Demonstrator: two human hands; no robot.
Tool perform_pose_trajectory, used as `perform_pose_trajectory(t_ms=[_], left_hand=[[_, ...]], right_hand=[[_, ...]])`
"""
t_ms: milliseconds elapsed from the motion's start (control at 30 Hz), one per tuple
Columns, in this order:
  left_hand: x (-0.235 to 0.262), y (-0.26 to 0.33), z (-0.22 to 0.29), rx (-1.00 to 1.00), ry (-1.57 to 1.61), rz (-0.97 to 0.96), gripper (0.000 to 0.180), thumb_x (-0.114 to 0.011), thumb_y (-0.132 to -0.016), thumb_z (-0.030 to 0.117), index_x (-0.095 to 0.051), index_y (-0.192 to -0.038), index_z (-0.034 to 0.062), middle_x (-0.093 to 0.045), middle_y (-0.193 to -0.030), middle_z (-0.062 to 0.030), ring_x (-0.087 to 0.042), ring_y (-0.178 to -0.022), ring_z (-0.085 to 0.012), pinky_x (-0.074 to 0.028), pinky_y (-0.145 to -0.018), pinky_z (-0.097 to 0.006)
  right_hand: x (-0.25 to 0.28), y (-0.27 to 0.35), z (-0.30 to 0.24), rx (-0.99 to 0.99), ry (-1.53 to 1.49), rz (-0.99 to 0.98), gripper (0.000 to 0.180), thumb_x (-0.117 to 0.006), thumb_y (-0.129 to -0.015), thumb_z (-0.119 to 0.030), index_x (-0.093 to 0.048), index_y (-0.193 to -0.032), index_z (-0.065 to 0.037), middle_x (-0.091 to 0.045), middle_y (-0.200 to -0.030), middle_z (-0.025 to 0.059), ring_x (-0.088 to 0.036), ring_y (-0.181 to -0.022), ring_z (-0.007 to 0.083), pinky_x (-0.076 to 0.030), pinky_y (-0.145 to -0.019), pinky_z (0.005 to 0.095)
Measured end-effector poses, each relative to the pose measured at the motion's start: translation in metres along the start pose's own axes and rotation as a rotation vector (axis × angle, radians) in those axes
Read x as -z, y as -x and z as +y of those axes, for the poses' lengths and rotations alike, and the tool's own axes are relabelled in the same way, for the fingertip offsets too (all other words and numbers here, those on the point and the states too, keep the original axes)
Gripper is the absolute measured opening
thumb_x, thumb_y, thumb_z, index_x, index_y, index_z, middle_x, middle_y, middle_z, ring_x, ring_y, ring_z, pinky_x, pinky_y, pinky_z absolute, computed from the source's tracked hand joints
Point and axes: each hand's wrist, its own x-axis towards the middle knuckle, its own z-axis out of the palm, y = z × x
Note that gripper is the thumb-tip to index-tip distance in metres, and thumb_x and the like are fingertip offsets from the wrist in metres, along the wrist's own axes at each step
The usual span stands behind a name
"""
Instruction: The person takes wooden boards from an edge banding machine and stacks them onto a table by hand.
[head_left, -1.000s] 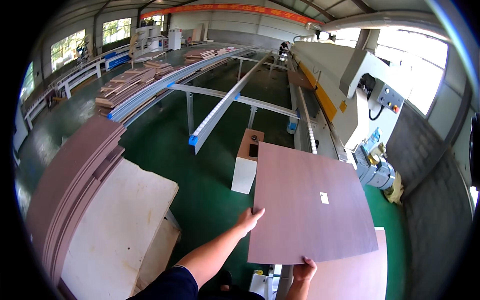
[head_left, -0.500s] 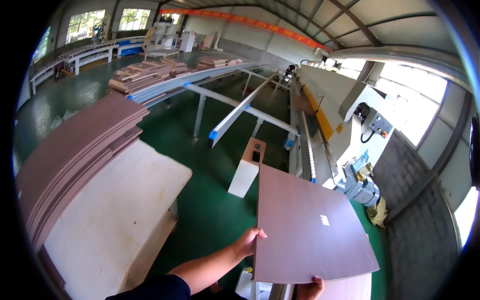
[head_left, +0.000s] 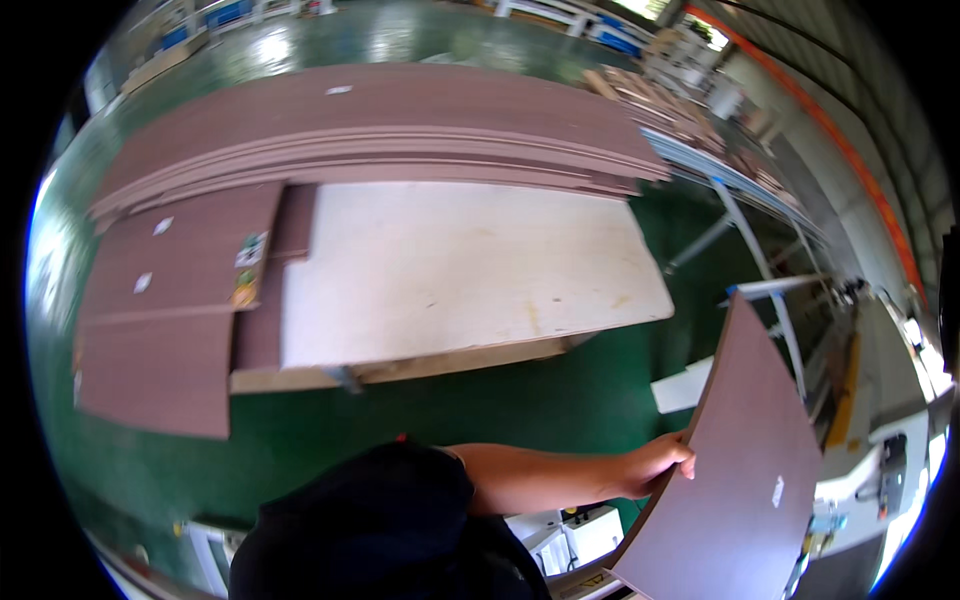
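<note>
A brown board point(head_left: 740, 450) with a small white label stands tilted at my right side. My left hand point(head_left: 662, 465) is closed round its near-left edge, thumb on the brown face and fingers behind. The left arm reaches out to the right from a dark sleeve. My right hand is out of sight; the board's lower end runs past the bottom of the picture.
A white-topped worktable point(head_left: 460, 270) lies ahead. Long brown boards point(head_left: 400, 110) are stacked along its far side, shorter labelled panels point(head_left: 170, 250) at its left end. A white box point(head_left: 683, 388) stands on the green floor. A large machine point(head_left: 880, 440) is at the far right.
My view has swung left toward the table and stacks. The board has gone from lying nearly flat to tilted upright at my right, my left hand still on its edge. My right hand has left view.
</note>
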Motion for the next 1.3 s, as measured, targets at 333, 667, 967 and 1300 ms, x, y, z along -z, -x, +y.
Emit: perform_pose_trajectory(t_ms=[333,667,967,1300], left_hand=[[-0.078,0.216,0.07,-0.522,-0.258,0.186,0.065,-0.056,-0.063,0.006,-0.041,-0.127,0.0017,-0.051,-0.106,-0.0113,-0.053,-0.097,-0.0226,-0.047,-0.082,-0.036],[-0.062,0.498,0.087,-0.71,-0.232,0.438,0.067,-0.056,-0.064,0.011,-0.042,-0.129,0.0025,-0.055,-0.11,-0.0152,-0.058,-0.098,-0.028,-0.049,-0.084,-0.041],[-0.054,0.714,0.088,-0.893,-0.094,0.466,0.058,-0.052,-0.069,0.006,-0.042,-0.126,0.0026,-0.054,-0.111,-0.0145,-0.055,-0.101,-0.0275,-0.049,-0.085,-0.042],[-0.056,0.859,0.068,-1.036,-0.033,0.572,0.057,-0.051,-0.068,0.011,-0.045,-0.124,-0.0016,-0.055,-0.112,-0.018,-0.056,-0.1,-0.0321,-0.049,-0.083,-0.042]], right_hand=[[-0.095,0.075,0.011,-0.432,-0.094,-0.354,0.06,-0.067,-0.069,-0.012,-0.048,-0.122,0.009,-0.049,-0.129,0.0226,-0.044,-0.121,0.0371,-0.034,-0.104,0.0533],[-0.146,0.311,0.031,-0.708,-0.095,-0.627,0.063,-0.07,-0.068,-0.013,-0.048,-0.125,0.004,-0.051,-0.125,0.0185,-0.046,-0.119,0.0354,-0.036,-0.103,0.0531],[-0.157,0.49,0.042,-0.981,0.05,-0.713,0.068,-0.067,-0.072,-0.014,-0.04,-0.132,0.005,-0.05,-0.128,0.0186,-0.047,-0.12,0.0351,-0.038,-0.103,0.0517],[-0.16,0.604,0.069,-1.122,-0.05,-0.982,0.052,-0.056,-0.076,-0.017,-0.048,-0.124,0.001,-0.057,-0.115,0.011,-0.055,-0.108,0.0246,-0.044,-0.092,0.0389]])
